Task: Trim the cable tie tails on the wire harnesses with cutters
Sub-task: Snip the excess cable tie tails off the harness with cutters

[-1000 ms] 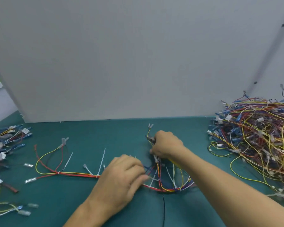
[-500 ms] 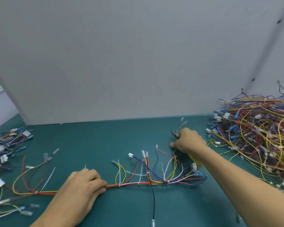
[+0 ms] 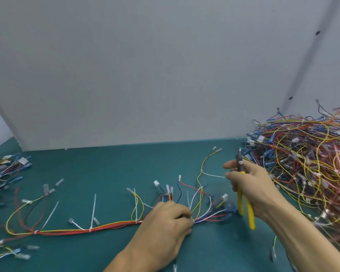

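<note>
A long wire harness [image 3: 110,227] of red, yellow and orange wires lies stretched across the green mat. White cable tie tails [image 3: 93,211] stick up from it at several points. My left hand [image 3: 166,224] grips the harness bundle near its right end, where coloured wires fan out. My right hand [image 3: 251,185] holds yellow-handled cutters [image 3: 243,201] above the mat to the right, jaws pointing up and away, handles hanging down. The cutters touch no tie.
A big tangled pile of harnesses [image 3: 306,163] fills the right side of the mat. A smaller heap of harnesses [image 3: 2,173] lies at the left edge. A grey wall panel [image 3: 165,75] stands behind the mat.
The harness has been pulled out straight along the mat. My left hand slid right along it to the fanned end. My right hand lifted and moved right, and the cutters now show.
</note>
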### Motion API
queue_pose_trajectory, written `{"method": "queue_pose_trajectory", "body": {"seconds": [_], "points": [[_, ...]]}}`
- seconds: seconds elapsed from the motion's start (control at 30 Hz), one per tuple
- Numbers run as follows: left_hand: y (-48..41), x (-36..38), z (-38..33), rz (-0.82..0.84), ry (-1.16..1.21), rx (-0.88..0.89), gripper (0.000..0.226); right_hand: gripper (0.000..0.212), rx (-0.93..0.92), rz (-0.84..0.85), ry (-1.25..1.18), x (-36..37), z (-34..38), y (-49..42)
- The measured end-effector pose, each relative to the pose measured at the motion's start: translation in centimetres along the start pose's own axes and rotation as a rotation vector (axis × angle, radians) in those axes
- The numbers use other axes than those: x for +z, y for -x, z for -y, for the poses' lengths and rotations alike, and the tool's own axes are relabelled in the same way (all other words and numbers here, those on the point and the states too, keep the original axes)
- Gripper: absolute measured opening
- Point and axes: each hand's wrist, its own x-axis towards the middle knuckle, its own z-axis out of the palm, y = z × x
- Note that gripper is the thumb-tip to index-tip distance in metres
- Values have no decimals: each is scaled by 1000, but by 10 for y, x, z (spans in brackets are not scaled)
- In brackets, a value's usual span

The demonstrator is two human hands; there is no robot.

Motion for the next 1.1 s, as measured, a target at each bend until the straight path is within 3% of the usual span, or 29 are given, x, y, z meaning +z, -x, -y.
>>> {"method": "queue_pose_trajectory", "body": {"seconds": [0.07, 0.13, 0.2, 0.27, 0.37, 0.53, 0.7, 0.83, 0.9, 1.0, 1.1], "points": [[6, 6, 4, -15, 20, 12, 11, 9, 26, -54, -129, -2, -1, 1], [11, 10, 4, -32, 43, -12, 13, 18, 89, -58, -130, 0, -4, 6], [13, 11, 4, -43, 54, -41, 13, 30, 159, 11, -63, 2, -9, 13], [13, 11, 4, -46, 19, -27, 14, 25, 157, 92, -1, 7, -12, 23], [13, 9, 4, -52, -39, 5, 15, 12, -42, 48, 289, 12, -5, 27], [10, 13, 2, -97, -103, 42, 13, 8, -336, 3, 547, 14, 16, 32], [5, 9, -1, -85, -256, 122, 10, 12, -558, 410, 747, 28, 12, 40], [8, -1, -8, -9, -261, 104, 9, 20, -618, 433, 980, 23, 10, 44], [11, -13, -8, -92, -153, 128, 8, 19, -662, 468, 1014, 14, 2, 51], [9, -44, 4, -405, 158, -105, 17, 12, -706, 549, 1089, 0, -15, 65], [8, -64, 27, -341, 139, -470, 57, 16, -684, 601, 1154, -10, -23, 74]]}}
